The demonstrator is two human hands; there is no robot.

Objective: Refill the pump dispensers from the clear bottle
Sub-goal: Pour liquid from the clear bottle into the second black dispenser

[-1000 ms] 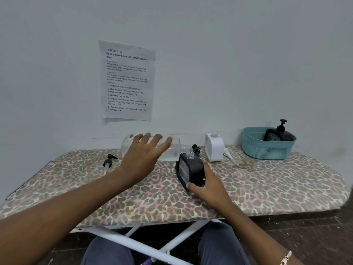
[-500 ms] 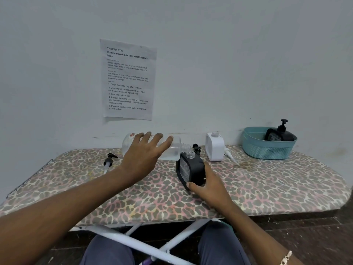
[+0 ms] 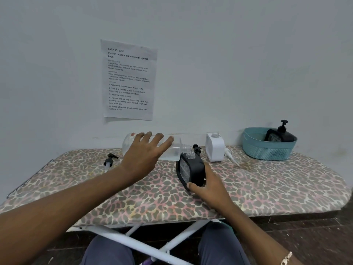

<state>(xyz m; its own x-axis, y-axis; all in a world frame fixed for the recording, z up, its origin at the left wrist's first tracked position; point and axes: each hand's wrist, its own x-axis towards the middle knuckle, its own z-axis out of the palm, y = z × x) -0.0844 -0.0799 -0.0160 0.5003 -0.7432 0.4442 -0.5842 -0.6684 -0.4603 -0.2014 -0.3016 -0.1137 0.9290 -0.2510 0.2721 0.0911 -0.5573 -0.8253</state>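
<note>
My left hand (image 3: 146, 152) grips the clear bottle (image 3: 175, 148), which lies tipped on its side with its open neck right above the mouth of the black dispenser (image 3: 191, 169). That dispenser stands uncapped on the leopard-print board (image 3: 267, 184), and my right hand (image 3: 210, 185) holds its lower right side. A little liquid lies low in the bottle. A white dispenser (image 3: 214, 147) stands uncapped behind, to the right.
A black pump head (image 3: 109, 159) lies at the left of the board, another black pump (image 3: 196, 148) behind the black dispenser, a white pump (image 3: 230, 155) beside the white one. A teal basket (image 3: 267, 148) at back right holds a capped black dispenser (image 3: 280, 133). Wall paper (image 3: 129, 79) above.
Hardly anything differs: the clear bottle stays tipped over the black dispenser's mouth, and both hands keep their hold in the same places.
</note>
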